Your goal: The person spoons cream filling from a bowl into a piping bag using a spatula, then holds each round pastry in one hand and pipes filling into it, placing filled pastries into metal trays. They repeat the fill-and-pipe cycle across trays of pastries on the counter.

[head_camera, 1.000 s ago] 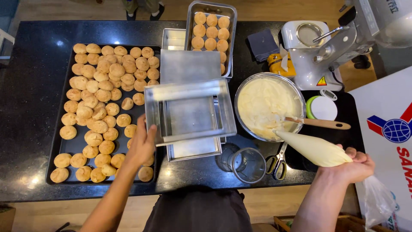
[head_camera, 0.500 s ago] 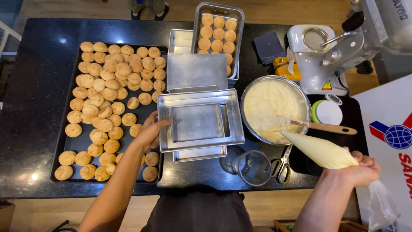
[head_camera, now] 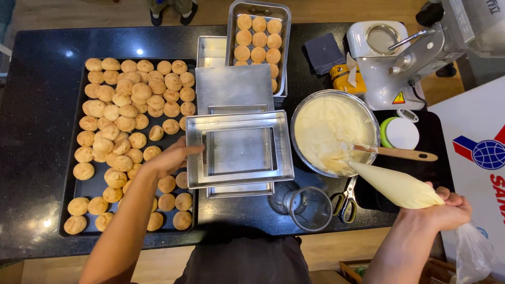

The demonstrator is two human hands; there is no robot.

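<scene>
Even, bright overhead lighting; small glare spots appeared on the glossy black surface (head_camera: 37,105); sharp focus throughout, with mild wide-angle bending at edges.

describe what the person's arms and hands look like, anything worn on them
Both forearms are bare right up to the bottom edge of the picture, with no sleeves in view. The left hand and the right hand wear no gloves, and no watch, ring or bracelet shows on either.

Empty rectangular shiny metal baking tin (head_camera: 239,150): upright, stacked atop other tins, centre of black counter. Cream-filled cone-shaped piping bag (head_camera: 394,185): tilted, tip toward bowl.
</scene>
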